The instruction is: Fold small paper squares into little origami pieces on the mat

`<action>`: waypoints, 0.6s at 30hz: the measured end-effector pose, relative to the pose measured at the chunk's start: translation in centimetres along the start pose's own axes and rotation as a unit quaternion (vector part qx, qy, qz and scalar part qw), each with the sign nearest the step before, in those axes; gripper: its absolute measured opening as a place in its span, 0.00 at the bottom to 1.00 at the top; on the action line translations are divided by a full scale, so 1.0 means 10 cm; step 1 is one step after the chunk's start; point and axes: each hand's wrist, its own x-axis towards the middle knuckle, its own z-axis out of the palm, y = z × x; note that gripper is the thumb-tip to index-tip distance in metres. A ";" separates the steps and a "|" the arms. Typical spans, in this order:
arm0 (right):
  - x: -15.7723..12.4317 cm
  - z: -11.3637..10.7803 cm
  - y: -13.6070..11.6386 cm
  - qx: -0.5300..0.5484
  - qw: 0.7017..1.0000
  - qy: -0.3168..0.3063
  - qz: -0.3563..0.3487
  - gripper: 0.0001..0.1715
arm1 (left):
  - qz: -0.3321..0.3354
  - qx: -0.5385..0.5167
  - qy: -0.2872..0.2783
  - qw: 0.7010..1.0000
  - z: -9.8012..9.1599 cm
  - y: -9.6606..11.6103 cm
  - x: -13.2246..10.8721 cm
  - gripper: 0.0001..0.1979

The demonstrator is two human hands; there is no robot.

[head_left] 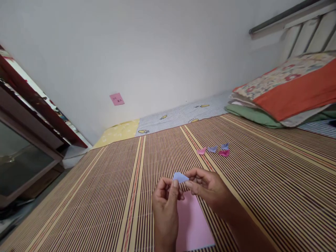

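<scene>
My left hand (165, 203) and my right hand (208, 189) meet low in the middle of the view, both pinching a small folded pale blue paper (180, 177) between thumb and fingers, held above the striped bamboo mat (105, 196). Under my hands lies a flat pink paper sheet (193, 224) on the mat. Further out, to the right, several small folded paper pieces (215, 150) in pink, purple and magenta lie in a loose cluster on the mat.
A stack of folded bedding and an orange patterned pillow (286, 91) sits at the far right. A pink sticky note (117, 99) is on the white wall. A dark wooden cabinet with glass (23, 150) stands at the left edge.
</scene>
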 end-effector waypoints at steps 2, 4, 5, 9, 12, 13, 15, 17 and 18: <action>0.01 0.00 0.01 0.000 1.000 0.002 -0.004 0.09 | -0.001 0.002 -0.004 1.000 0.00 0.00 0.01 0.14; 0.01 0.00 0.01 -0.005 1.000 0.014 -0.013 0.09 | 0.004 0.004 -0.009 1.000 0.00 0.01 0.01 0.13; 0.01 0.00 0.01 -0.005 1.000 0.020 -0.015 0.09 | 0.007 0.004 -0.013 1.000 0.00 0.02 0.01 0.13; 0.00 0.01 0.01 0.009 0.999 0.032 -0.008 0.06 | 0.022 0.003 -0.023 0.999 0.00 0.04 0.01 0.14; -0.01 0.02 0.00 0.014 1.000 0.026 -0.006 0.05 | 0.027 0.004 -0.018 0.999 -0.02 0.05 0.01 0.11; -0.01 0.02 0.00 0.010 1.000 0.026 -0.007 0.05 | 0.024 0.003 -0.013 1.000 -0.02 0.06 0.01 0.09; -0.02 0.01 -0.01 -0.004 1.000 0.027 -0.008 0.05 | 0.012 -0.001 -0.001 1.000 -0.04 0.07 0.01 0.06; -0.03 -0.01 -0.01 -0.020 0.999 0.024 -0.011 0.05 | 0.005 -0.006 0.005 1.000 -0.04 0.08 0.01 0.06; -0.03 -0.02 -0.01 -0.027 0.999 0.018 -0.010 0.05 | 0.006 -0.009 0.004 1.000 -0.04 0.08 0.02 0.06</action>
